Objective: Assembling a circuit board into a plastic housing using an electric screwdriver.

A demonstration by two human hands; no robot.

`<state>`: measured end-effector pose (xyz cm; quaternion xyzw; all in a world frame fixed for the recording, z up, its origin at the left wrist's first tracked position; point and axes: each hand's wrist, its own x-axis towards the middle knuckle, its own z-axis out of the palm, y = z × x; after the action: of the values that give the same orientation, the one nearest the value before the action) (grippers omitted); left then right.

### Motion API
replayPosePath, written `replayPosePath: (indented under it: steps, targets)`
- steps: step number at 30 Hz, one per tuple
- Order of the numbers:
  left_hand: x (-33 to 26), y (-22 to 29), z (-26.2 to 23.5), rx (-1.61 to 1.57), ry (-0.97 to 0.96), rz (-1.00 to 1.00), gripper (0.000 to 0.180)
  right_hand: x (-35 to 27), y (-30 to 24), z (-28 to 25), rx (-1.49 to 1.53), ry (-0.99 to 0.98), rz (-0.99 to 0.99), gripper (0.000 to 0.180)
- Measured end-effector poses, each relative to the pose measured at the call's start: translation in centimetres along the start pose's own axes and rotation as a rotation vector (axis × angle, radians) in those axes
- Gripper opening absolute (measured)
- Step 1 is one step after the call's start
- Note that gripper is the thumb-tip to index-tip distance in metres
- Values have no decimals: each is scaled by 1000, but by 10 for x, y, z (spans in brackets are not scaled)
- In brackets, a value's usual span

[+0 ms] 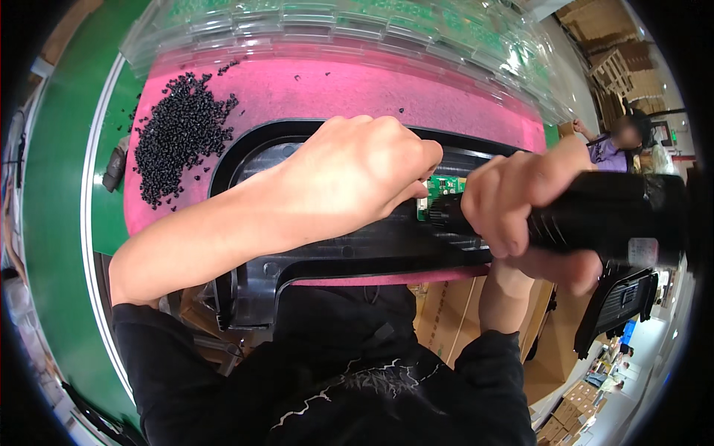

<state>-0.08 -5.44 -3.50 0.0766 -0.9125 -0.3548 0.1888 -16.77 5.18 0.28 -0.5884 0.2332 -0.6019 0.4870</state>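
A long black plastic housing point(349, 249) lies open side up in front of me, with a green circuit board point(448, 183) inside it. Over the housing, my left hand point(375, 167) is closed, its curled fingertips at the board's left edge; whatever they pinch is hidden. My right hand point(509, 201) wraps round a black cordless screwdriver point(617, 212), held lying sideways. Its ribbed nose points left, close to the board and to my left fingertips. Motion blurs part of the right hand, and the tool's tip cannot be made out clearly.
A heap of small black screws point(182, 137) sits on the pink work surface point(320, 85), left of the housing. Clear plastic trays point(357, 30) with green boards line the far edge. Cardboard point(454, 316) and another black plastic part point(617, 301) are at lower right. A person point(608, 152) is beyond.
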Motion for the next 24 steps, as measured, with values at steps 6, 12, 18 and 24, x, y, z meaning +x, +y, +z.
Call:
replayPosePath:
  steps: [6, 12, 18, 24]
  targets:
    - [1, 2, 2, -12, -12, 9, 13, -3, -3, 8, -37, 94, 21, 62]
    - [0, 4, -1, -2, -80, -41, 15, -8, -16, 42, -217, 465, 138, 65]
    - [2, 5, -3, 31, -216, -30, 18, -18, -13, 25, -206, 287, -175, 62]
    - [7, 7, -4, -242, -88, 49, 17, -11, -37, 26, -84, 291, -347, 56]
